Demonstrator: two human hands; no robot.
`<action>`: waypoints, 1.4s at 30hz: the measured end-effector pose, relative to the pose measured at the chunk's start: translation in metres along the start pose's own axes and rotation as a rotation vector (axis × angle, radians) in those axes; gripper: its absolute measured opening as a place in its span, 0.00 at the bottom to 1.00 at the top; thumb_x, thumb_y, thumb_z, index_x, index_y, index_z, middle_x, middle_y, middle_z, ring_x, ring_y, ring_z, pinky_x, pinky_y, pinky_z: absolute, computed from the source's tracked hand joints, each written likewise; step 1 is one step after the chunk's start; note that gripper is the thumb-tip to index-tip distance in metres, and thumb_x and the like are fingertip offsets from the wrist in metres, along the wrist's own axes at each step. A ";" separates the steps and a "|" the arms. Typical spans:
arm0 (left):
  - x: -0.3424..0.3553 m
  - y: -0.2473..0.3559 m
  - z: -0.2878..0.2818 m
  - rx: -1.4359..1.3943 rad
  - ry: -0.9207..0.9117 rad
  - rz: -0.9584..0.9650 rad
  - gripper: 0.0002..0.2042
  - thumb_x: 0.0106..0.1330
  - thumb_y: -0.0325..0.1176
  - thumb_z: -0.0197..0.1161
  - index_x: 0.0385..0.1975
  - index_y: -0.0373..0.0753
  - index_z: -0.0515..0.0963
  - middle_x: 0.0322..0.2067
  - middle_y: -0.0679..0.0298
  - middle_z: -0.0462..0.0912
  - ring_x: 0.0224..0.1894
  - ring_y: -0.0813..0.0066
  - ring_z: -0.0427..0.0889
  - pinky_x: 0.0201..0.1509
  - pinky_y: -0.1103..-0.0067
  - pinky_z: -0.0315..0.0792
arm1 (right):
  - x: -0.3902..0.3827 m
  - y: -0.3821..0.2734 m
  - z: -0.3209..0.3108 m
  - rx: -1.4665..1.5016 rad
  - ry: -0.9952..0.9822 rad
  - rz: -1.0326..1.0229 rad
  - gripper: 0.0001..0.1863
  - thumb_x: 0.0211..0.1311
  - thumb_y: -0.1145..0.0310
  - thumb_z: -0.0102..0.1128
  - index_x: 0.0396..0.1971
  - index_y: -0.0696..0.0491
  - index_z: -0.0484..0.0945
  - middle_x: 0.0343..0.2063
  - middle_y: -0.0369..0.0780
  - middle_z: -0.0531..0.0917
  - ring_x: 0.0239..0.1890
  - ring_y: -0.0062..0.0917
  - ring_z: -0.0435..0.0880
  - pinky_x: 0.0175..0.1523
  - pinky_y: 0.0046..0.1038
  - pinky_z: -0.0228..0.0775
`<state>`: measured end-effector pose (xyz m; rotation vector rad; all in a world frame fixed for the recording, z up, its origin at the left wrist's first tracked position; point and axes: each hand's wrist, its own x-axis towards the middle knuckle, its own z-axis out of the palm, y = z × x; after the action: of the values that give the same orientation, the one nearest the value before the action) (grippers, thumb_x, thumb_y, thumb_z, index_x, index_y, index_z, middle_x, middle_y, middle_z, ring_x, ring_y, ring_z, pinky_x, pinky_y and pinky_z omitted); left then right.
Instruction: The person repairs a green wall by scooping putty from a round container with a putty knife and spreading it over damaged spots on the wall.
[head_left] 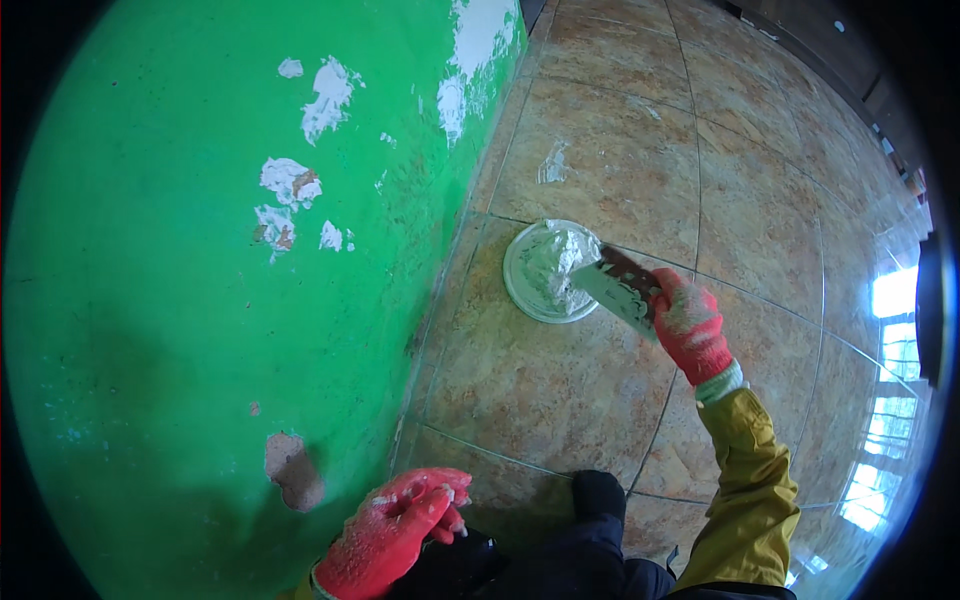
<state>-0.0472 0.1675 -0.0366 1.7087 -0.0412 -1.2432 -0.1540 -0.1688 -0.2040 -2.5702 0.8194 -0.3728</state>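
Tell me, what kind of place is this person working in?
Probably an indoor room under repair. The green wall has chipped spots patched with white filler, the floor is glossy brown tile, and the right hand holds a putty knife at a round dish of filler.
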 end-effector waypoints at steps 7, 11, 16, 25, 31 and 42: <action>0.036 0.005 0.014 0.047 -0.122 -0.177 0.14 0.71 0.36 0.50 0.47 0.33 0.73 0.36 0.63 0.75 0.34 0.78 0.77 0.38 0.81 0.73 | -0.050 -0.009 0.005 0.526 -0.082 0.526 0.09 0.57 0.70 0.55 0.35 0.58 0.76 0.20 0.40 0.75 0.25 0.24 0.74 0.31 0.28 0.65; 0.052 0.000 0.016 0.031 -0.163 -0.176 0.15 0.70 0.39 0.52 0.50 0.36 0.73 0.37 0.65 0.76 0.34 0.80 0.77 0.37 0.84 0.73 | -0.072 -0.015 0.031 0.924 0.011 0.677 0.09 0.59 0.70 0.53 0.35 0.59 0.75 0.23 0.32 0.75 0.27 0.17 0.70 0.32 0.23 0.63; 0.067 -0.001 0.020 0.026 -0.119 -0.178 0.14 0.71 0.36 0.49 0.47 0.33 0.73 0.36 0.63 0.76 0.34 0.77 0.77 0.38 0.82 0.73 | -0.098 -0.026 0.065 0.920 0.019 0.742 0.08 0.59 0.72 0.53 0.37 0.58 0.75 0.27 0.32 0.77 0.30 0.16 0.70 0.34 0.22 0.64; 0.079 -0.005 0.020 0.041 -0.124 -0.144 0.15 0.71 0.38 0.49 0.47 0.33 0.73 0.36 0.64 0.76 0.33 0.78 0.77 0.37 0.82 0.73 | -0.112 -0.062 0.092 1.049 0.085 0.820 0.10 0.59 0.75 0.53 0.40 0.58 0.73 0.30 0.33 0.78 0.31 0.16 0.71 0.37 0.20 0.64; 0.082 -0.007 0.015 0.066 -0.137 -0.161 0.15 0.71 0.38 0.49 0.47 0.33 0.73 0.36 0.64 0.76 0.33 0.79 0.77 0.37 0.82 0.73 | -0.141 -0.060 0.104 1.128 0.155 0.830 0.15 0.59 0.77 0.55 0.47 0.59 0.70 0.35 0.36 0.77 0.37 0.19 0.73 0.42 0.21 0.66; 0.081 -0.008 0.012 0.057 -0.153 -0.164 0.15 0.71 0.39 0.49 0.47 0.34 0.73 0.37 0.65 0.76 0.34 0.78 0.77 0.38 0.82 0.73 | -0.120 -0.050 0.098 1.255 0.216 0.743 0.20 0.58 0.80 0.59 0.50 0.60 0.68 0.39 0.37 0.76 0.43 0.20 0.74 0.47 0.21 0.67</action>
<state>-0.0215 0.1203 -0.0993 1.6894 -0.0284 -1.5060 -0.1881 -0.0298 -0.2818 -1.0075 1.0577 -0.6421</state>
